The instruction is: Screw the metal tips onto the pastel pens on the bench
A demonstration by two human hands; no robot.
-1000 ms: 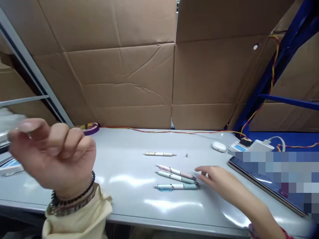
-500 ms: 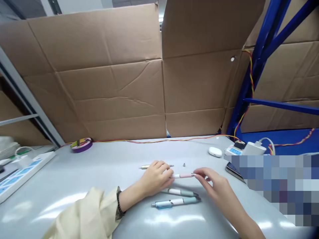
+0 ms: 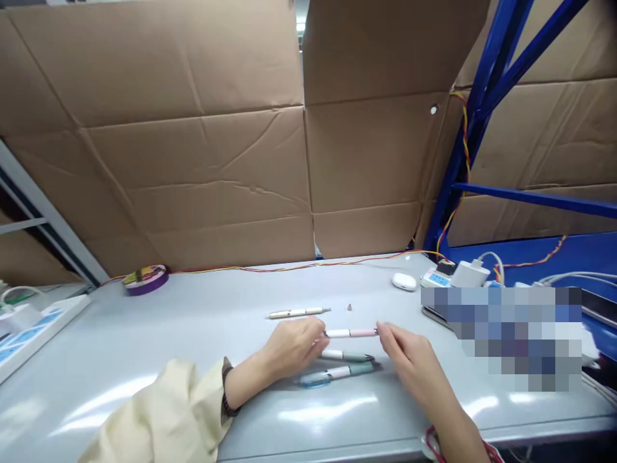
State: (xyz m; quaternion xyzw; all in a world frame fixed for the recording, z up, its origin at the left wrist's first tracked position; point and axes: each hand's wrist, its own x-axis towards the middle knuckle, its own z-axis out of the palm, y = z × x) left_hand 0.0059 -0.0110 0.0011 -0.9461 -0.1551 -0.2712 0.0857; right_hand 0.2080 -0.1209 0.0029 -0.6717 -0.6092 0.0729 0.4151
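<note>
A pink and white pen (image 3: 351, 333) lies level between my two hands. My left hand (image 3: 296, 347) pinches its white end, and the fingertips of my right hand (image 3: 402, 347) close on its pink end. Beyond my left hand rests a pale pen with gold-coloured parts (image 3: 296, 313). To its right stands a tiny grey cone-shaped piece (image 3: 349, 307). Nearer to me are a green and white pen (image 3: 347, 355), partly covered by my left hand, and a light-blue and white pen with a clear blue clip (image 3: 337, 373).
On the grey table (image 3: 193, 328) are a purple tape roll (image 3: 146, 280) at the back left, a power strip (image 3: 43, 331) at the left, and a white case (image 3: 403, 281) at the right. Cardboard (image 3: 216, 161) stands behind. Chargers, cables and a blurred patch occupy the right.
The view has shifted, showing more of the right side and the front table edge. My left hand has drawn back a little, uncovering more of the gold-trimmed pen. Both hands remain on the pink pen.
</note>
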